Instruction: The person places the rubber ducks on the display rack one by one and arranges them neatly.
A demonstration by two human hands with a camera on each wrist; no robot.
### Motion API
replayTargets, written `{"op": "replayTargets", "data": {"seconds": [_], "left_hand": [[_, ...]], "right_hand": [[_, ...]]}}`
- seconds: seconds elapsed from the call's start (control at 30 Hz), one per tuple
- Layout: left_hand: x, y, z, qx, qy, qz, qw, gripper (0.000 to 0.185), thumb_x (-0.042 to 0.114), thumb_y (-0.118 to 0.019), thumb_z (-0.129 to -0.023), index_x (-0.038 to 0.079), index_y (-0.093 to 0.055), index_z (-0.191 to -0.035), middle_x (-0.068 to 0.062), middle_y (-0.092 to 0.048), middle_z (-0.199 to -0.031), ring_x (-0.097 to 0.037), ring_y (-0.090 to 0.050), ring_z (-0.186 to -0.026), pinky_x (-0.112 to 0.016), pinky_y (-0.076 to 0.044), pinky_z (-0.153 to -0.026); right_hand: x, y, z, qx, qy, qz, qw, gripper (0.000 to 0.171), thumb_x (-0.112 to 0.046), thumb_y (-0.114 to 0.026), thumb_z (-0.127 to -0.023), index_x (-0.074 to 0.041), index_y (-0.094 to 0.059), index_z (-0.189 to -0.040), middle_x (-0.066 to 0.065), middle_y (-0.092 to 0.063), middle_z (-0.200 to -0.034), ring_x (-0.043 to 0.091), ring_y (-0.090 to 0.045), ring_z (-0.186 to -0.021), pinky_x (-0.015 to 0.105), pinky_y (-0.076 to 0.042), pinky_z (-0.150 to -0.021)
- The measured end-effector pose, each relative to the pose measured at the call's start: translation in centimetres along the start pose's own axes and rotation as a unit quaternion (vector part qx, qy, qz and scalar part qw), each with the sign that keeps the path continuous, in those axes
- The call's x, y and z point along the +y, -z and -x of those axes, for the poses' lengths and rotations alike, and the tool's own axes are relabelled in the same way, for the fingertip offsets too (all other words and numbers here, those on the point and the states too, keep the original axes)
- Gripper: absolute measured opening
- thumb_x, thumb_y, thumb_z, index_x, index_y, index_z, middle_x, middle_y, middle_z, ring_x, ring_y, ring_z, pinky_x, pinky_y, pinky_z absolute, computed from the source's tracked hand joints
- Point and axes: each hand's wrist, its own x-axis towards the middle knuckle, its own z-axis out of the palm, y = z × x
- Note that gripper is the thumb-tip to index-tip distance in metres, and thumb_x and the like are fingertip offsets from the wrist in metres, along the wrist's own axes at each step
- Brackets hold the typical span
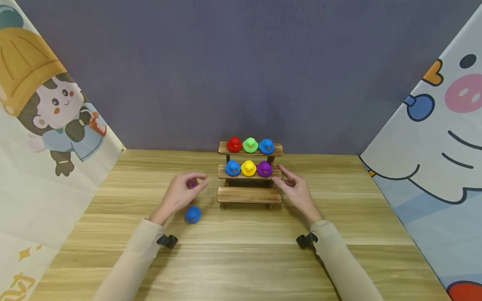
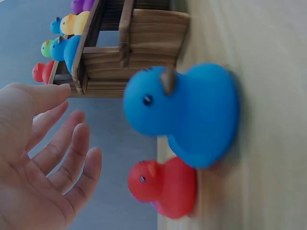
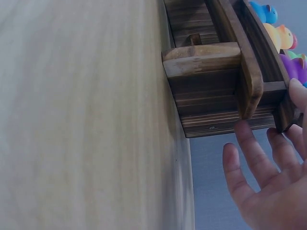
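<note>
- Where the table [image 1: 241, 259] ends at its left edge, a printed panel [image 1: 22, 159] with a cartoon child stands along it.
- Left hand [image 1: 180, 194]: thumb and fingers well apart, loosely curved, nothing gripped. Held over the loose ducks, short of the stand's left edge. Wrist camera [image 1: 167, 241] on the pale sleeve [image 1: 129, 259].
- Loose purple duck [image 1: 192, 182]: toward the table's back edge, partly hidden by the left hand in the head view.
- Loose red duck [image 2: 177, 188]: in front of the purple; mostly hidden in the head view, plain in the left wrist view. Upright.
- Loose blue duck [image 1: 193, 214]: foremost of the three, upright on the table, left of the stand.
- Stand [image 1: 248, 195]: wooden, three stepped shelves, near the middle of the table's back edge.
- Top shelf [image 1: 278, 149], left to right: red [image 1: 234, 144], green [image 1: 250, 145], blue [image 1: 266, 146].
- Middle shelf [image 1: 221, 172], left to right: blue [image 1: 232, 168], yellow [image 1: 248, 168], purple [image 1: 265, 169].
- Right hand [image 1: 295, 190]: fingers extended and spread, thumb apart, no duck held. Fingertips at the middle shelf's right end; contact cannot be told.
- Right panel [image 1: 429, 163]: printed, along the table's right edge.
</note>
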Motion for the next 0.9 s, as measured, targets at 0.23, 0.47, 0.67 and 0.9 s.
{"op": "replayTargets", "data": {"seconds": [0.23,0.47,0.67,0.9], "left_hand": [[-1.0,0.7,2.3,-0.022,0.007,-0.007,0.9997,0.027,0.023,-0.079,-0.098,0.007,-0.080,-0.120,-0.005,-0.079,-0.097,-0.017,-0.069,-0.080,-0.025,-0.058,-0.072],[-2.4,1.1,4.5,-0.039,-0.010,-0.008,0.9992,0.025,0.016,-0.083,-0.094,0.003,-0.080,-0.115,-0.003,-0.079,-0.095,-0.010,-0.072,-0.084,-0.023,-0.061,-0.075],[-3.1,1.7,5.9,-0.081,-0.006,-0.018,0.9965,0.028,0.021,-0.086,-0.092,0.008,-0.081,-0.116,-0.002,-0.081,-0.104,-0.008,-0.072,-0.089,-0.025,-0.062,-0.079],[-3.5,1.9,6.5,-0.104,-0.005,-0.043,0.9936,0.025,0.022,-0.087,-0.091,0.016,-0.082,-0.114,0.004,-0.079,-0.104,-0.016,-0.073,-0.095,-0.028,-0.063,-0.082]], "right_hand": [[0.0,0.1,0.0,0.002,-0.002,0.003,1.000,0.058,-0.024,-0.075,-0.102,-0.012,-0.055,-0.155,0.013,-0.052,-0.161,0.040,-0.069,-0.126,0.018,-0.058,-0.095],[-0.1,0.0,0.0,0.004,-0.002,0.004,1.000,0.057,-0.024,-0.075,-0.102,-0.012,-0.056,-0.155,0.013,-0.053,-0.160,0.041,-0.069,-0.126,0.022,-0.058,-0.096],[-0.1,0.0,-0.1,0.005,0.001,0.008,1.000,0.057,-0.025,-0.075,-0.102,-0.013,-0.056,-0.154,0.011,-0.053,-0.160,0.040,-0.069,-0.127,0.021,-0.058,-0.096],[-0.2,-0.1,0.0,0.005,0.002,0.004,1.000,0.057,-0.024,-0.075,-0.102,-0.012,-0.056,-0.155,0.011,-0.052,-0.161,0.040,-0.069,-0.127,0.018,-0.057,-0.095]]}}
